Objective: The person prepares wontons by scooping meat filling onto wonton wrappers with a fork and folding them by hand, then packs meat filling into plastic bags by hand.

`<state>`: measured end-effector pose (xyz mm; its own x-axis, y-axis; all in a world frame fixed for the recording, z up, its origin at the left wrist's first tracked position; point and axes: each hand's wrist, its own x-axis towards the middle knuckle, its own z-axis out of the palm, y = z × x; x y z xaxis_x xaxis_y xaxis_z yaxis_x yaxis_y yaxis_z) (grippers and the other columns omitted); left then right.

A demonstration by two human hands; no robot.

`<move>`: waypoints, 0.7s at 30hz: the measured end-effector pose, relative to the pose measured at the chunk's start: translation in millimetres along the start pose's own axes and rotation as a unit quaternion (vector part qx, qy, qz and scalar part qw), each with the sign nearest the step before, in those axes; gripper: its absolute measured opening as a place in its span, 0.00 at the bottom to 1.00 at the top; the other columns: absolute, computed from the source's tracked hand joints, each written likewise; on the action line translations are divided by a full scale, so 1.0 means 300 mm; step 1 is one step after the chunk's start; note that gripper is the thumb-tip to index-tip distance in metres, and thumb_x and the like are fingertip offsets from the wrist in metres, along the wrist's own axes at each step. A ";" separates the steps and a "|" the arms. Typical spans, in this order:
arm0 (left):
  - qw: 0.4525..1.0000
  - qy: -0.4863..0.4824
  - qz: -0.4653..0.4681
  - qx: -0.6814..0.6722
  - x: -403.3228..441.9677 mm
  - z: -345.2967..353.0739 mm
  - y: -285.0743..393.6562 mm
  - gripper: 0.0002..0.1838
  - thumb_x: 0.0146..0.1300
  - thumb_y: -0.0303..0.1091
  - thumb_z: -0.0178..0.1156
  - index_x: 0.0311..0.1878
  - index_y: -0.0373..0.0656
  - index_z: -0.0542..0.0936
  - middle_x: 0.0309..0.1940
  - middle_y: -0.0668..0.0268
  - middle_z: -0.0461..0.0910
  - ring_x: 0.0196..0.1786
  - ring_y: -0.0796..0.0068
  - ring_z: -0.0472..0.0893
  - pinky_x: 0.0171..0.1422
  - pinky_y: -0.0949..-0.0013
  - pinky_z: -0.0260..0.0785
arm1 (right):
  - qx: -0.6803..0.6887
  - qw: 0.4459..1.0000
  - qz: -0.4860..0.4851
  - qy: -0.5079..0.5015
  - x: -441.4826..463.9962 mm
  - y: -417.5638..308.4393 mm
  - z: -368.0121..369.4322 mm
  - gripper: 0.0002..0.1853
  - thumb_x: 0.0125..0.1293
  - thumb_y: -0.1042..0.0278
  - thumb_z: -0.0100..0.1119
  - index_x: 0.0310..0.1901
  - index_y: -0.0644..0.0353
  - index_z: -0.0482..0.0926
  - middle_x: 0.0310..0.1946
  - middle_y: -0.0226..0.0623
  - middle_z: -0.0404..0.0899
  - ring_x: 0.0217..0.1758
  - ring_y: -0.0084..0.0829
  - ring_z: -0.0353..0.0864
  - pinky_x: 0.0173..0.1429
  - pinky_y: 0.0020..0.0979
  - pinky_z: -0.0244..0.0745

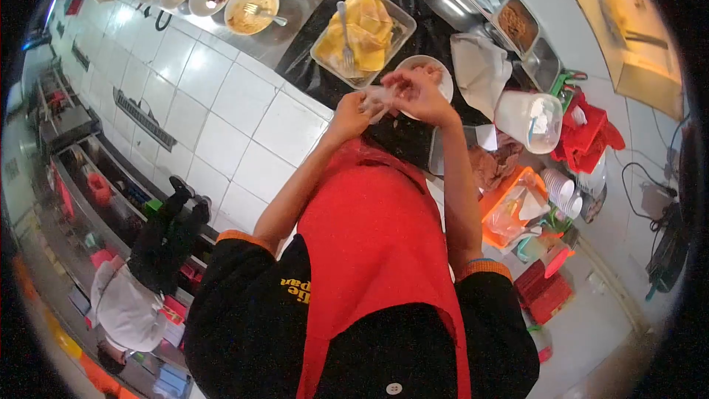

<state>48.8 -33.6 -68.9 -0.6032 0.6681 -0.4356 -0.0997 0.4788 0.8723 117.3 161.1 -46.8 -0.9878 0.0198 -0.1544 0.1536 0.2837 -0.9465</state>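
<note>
Just in front of the red apron, my left hand (353, 112) is closed on the edge of a thin, pale, translucent piece (378, 102). My right hand (419, 97) is at the other side of this piece, its fingers bent and partly blurred; whether it grips anything I cannot make out. Beside and partly behind my right hand is a white bowl (445, 83) with pinkish filling (430, 71). Further forward, a clear tray (404, 24) holds yellow folded sheets (367, 28) with a fork (346, 37) lying on them.
White bowls with dark sauce (213, 0) line the counter at the upper left. Metal trays (517, 26), a white tub (528, 122) and an orange basket (509, 210) stand on the right. Another person (129, 303) is at the lower left.
</note>
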 end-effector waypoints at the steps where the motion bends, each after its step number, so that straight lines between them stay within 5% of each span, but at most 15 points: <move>1: 0.997 0.037 0.001 -0.061 0.048 0.051 -0.137 0.17 0.63 0.38 0.64 0.46 0.30 0.81 0.36 0.53 0.85 0.40 0.73 0.82 0.47 0.66 0.73 | -0.008 0.998 0.063 0.003 0.064 -0.039 -0.009 0.14 0.59 0.71 0.66 0.48 0.59 0.80 0.38 0.29 0.81 0.40 0.21 0.78 0.44 0.25 0.73; 3: 0.992 0.046 -0.010 -0.115 0.063 0.061 -0.135 0.18 0.63 0.38 0.65 0.46 0.31 0.81 0.36 0.53 0.84 0.40 0.72 0.82 0.47 0.65 0.73 | -0.063 0.996 0.013 0.055 0.211 -0.014 0.028 0.11 0.60 0.73 0.65 0.45 0.58 0.81 0.36 0.31 0.81 0.42 0.27 0.79 0.47 0.27 0.73; 4: 0.985 0.049 -0.021 -0.164 0.060 0.063 -0.131 0.18 0.62 0.39 0.65 0.46 0.32 0.81 0.36 0.52 0.84 0.40 0.71 0.82 0.47 0.65 0.72 | -0.108 0.984 -0.102 0.102 0.298 0.024 0.056 0.09 0.59 0.74 0.63 0.42 0.58 0.82 0.35 0.32 0.81 0.42 0.30 0.80 0.47 0.29 0.74; 7: 0.993 0.059 0.000 -0.099 0.057 0.043 -0.114 0.16 0.64 0.36 0.64 0.45 0.32 0.81 0.32 0.66 0.81 0.35 0.82 0.76 0.40 0.71 0.70 | -0.268 0.942 -0.187 0.074 0.508 0.052 0.104 0.09 0.54 0.77 0.60 0.36 0.57 0.85 0.35 0.33 0.82 0.44 0.35 0.79 0.50 0.33 0.75; 9: 0.993 0.050 -0.009 -0.103 0.052 0.022 -0.098 0.15 0.64 0.36 0.64 0.45 0.32 0.81 0.32 0.66 0.82 0.35 0.82 0.76 0.40 0.72 0.70 | -0.409 0.878 -0.244 -0.043 0.608 0.109 0.125 0.10 0.49 0.78 0.59 0.33 0.56 0.85 0.37 0.31 0.82 0.49 0.36 0.77 0.53 0.35 0.74; 12: 0.992 0.043 -0.009 -0.118 0.049 0.012 -0.101 0.16 0.64 0.37 0.64 0.46 0.32 0.81 0.32 0.65 0.82 0.35 0.82 0.76 0.41 0.72 0.70 | -0.480 0.841 -0.196 -0.154 0.688 0.132 0.126 0.05 0.52 0.75 0.60 0.28 0.54 0.83 0.38 0.33 0.81 0.62 0.44 0.74 0.66 0.39 0.69; 15: 0.990 0.047 -0.004 -0.131 0.031 -0.005 -0.083 0.16 0.64 0.38 0.64 0.46 0.33 0.80 0.32 0.65 0.82 0.35 0.81 0.77 0.42 0.72 0.70 | -0.508 0.799 -0.267 -0.177 0.712 0.118 0.090 0.04 0.52 0.71 0.60 0.27 0.52 0.84 0.39 0.30 0.82 0.61 0.41 0.74 0.62 0.39 0.71; 18: 0.987 0.044 -0.009 -0.155 0.037 0.003 -0.111 0.17 0.64 0.39 0.65 0.47 0.33 0.80 0.33 0.65 0.82 0.36 0.81 0.77 0.42 0.73 0.71 | -0.547 0.765 -0.229 -0.252 0.715 0.069 0.086 0.04 0.51 0.68 0.61 0.26 0.51 0.85 0.39 0.30 0.82 0.59 0.38 0.74 0.60 0.37 0.69; 21: 0.987 0.036 -0.001 -0.156 0.065 0.014 -0.167 0.18 0.63 0.40 0.65 0.48 0.34 0.80 0.34 0.66 0.82 0.36 0.82 0.77 0.42 0.73 0.71 | -0.604 0.714 -0.291 -0.201 0.710 0.059 0.098 0.04 0.53 0.66 0.61 0.27 0.49 0.86 0.39 0.29 0.82 0.57 0.36 0.74 0.60 0.36 0.65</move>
<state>45.4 -42.1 -122.1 -0.6564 0.6200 -0.4299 -0.3328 0.2734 0.9025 -89.5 142.3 -104.9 -0.7510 -0.6466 -0.1338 -0.6538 0.7565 0.0133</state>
